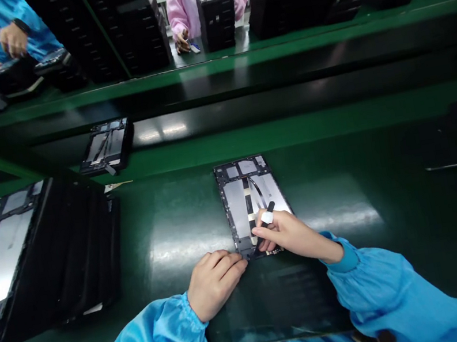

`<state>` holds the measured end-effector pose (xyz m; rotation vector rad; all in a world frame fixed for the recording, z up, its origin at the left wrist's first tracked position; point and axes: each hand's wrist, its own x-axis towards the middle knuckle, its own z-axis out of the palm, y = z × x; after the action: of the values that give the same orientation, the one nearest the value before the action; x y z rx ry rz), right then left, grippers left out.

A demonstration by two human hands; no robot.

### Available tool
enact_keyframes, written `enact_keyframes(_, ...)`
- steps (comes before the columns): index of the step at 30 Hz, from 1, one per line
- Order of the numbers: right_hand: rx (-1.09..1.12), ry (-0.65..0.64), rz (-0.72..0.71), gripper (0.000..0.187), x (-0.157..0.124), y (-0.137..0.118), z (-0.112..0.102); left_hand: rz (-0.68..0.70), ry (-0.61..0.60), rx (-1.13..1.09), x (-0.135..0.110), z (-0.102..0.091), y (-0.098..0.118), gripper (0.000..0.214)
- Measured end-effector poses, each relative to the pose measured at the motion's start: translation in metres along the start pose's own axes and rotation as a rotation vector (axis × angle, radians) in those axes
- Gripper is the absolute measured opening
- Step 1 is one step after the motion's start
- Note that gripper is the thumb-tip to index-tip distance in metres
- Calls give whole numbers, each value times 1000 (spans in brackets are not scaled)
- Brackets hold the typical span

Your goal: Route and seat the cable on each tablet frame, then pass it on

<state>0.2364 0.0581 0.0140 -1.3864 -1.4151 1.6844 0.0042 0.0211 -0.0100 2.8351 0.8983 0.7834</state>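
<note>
An opened tablet (236,199) lies on the green bench, its silver inner plates, dark ribbon cables and black frame exposed. My right hand (280,232) is closed around a slim black pen-shaped tool (270,207), whose lower end points down at the tablet's near edge. Whether the tip touches the parts there I cannot tell. Something white (267,217) shows at the index finger of that hand. With fingers extended, my left hand (217,281) rests on the bench, its fingertips against the tablet's near left corner.
A tall stack of opened tablets (4,261) stands at the left. Another small pile of tablets (107,146) sits on the ledge behind. Across the bench, a person in a pink sleeve (177,7) handles a black stack (218,18). A green post (11,155) slants at left.
</note>
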Motion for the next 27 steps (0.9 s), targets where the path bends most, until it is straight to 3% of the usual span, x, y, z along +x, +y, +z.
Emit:
enact_keyframes(19,-69,36,-82,17,-2,4,4,16,17,-18,2,-1,0,17)
enact_keyframes(27,-82,35,-70,16,-2,-1,6,84,-59,135,2,-6,2,29)
